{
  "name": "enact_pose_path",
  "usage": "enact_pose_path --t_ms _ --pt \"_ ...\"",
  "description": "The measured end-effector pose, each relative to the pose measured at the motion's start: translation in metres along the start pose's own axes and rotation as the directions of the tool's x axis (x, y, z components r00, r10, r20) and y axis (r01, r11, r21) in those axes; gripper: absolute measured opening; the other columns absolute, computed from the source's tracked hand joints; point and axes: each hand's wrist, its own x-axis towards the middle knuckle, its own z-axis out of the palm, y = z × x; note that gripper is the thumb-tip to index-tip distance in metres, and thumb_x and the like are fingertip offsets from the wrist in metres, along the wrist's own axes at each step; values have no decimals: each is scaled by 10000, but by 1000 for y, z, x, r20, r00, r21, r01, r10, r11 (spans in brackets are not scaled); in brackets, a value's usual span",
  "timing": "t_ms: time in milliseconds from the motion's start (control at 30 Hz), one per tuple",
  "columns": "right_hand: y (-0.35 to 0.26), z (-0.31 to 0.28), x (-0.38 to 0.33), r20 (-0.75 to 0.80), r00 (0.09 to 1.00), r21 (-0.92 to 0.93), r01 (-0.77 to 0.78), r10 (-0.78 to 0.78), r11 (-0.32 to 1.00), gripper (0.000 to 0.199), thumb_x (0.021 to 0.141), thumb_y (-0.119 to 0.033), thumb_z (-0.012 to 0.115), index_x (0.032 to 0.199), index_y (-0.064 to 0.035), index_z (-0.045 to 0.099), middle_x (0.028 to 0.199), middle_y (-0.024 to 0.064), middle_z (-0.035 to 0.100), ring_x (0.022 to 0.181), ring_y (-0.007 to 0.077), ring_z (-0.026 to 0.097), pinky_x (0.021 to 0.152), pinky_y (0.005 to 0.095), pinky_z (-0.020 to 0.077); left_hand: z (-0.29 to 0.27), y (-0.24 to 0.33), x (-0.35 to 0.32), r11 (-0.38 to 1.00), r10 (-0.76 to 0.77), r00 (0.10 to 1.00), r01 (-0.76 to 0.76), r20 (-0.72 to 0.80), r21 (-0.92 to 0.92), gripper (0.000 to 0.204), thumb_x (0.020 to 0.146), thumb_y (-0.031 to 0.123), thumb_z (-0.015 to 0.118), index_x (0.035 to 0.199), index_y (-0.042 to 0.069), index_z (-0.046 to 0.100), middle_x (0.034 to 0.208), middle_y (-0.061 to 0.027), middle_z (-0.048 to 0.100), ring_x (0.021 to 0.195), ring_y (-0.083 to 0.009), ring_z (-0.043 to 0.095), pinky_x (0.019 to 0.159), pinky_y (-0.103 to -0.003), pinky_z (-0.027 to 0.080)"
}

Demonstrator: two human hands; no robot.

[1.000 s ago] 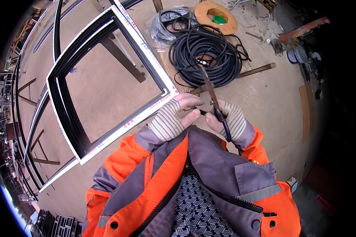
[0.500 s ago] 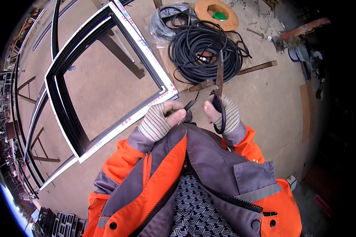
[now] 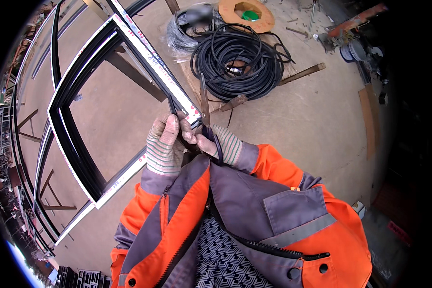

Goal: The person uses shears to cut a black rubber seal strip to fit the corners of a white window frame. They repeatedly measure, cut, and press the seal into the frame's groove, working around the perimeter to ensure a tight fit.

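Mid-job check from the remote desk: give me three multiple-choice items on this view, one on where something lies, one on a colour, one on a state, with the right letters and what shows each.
1. Where does the coil of black cable lie?
A. on the ground beyond the hands
B. inside the window frame
C. on the person's shoulder

2. What colour is the round spool behind the coil?
A. blue with a white middle
B. orange-brown with a green middle
C. all black

3. How do the hands stand?
A. both hang free at the sides
B. one rests on the frame, the other is out of view
C. both are gloved and close together, gripping a dark strip

Key: 1 A, the coil sits on the concrete past the left hand and right hand. 2 B, its rim is orange-brown and its hub green. 3 C, striped gloves meet at the strip, by the frame corner.
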Motion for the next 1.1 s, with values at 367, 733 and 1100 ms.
enact_pose_path --t_ms 367,733,1100 --pt "-19 -40 -49 -191 936 -365 -347 295 864 186 931 -223 693 950 -57 611 785 -37 581 723 48 505 660 240 456 -71 42 23 988 155 946 -143 -284 63 204 1020 185 581 1098 3 632 846 -74 638 649 -104 568 567 -269 495" --pt "7 -78 -128 -447 780 -470 -621 438 627 218 895 -210 725 815 -60 588 653 -26 551 616 74 470 576 271 443 -191 71 55 820 -144 927 307 -346 482 197 995 192 627 1050 9 675 797 -57 655 555 -91 548 496 -252 473" --pt "56 48 -108 -737 587 -151 -625 334 766 194 878 -191 696 818 -35 598 649 -4 573 586 80 497 557 261 447 -209 -24 99 423 -526 839 400 -139 813 200 966 186 664 1047 9 710 821 -22 678 672 -95 616 607 -241 526"
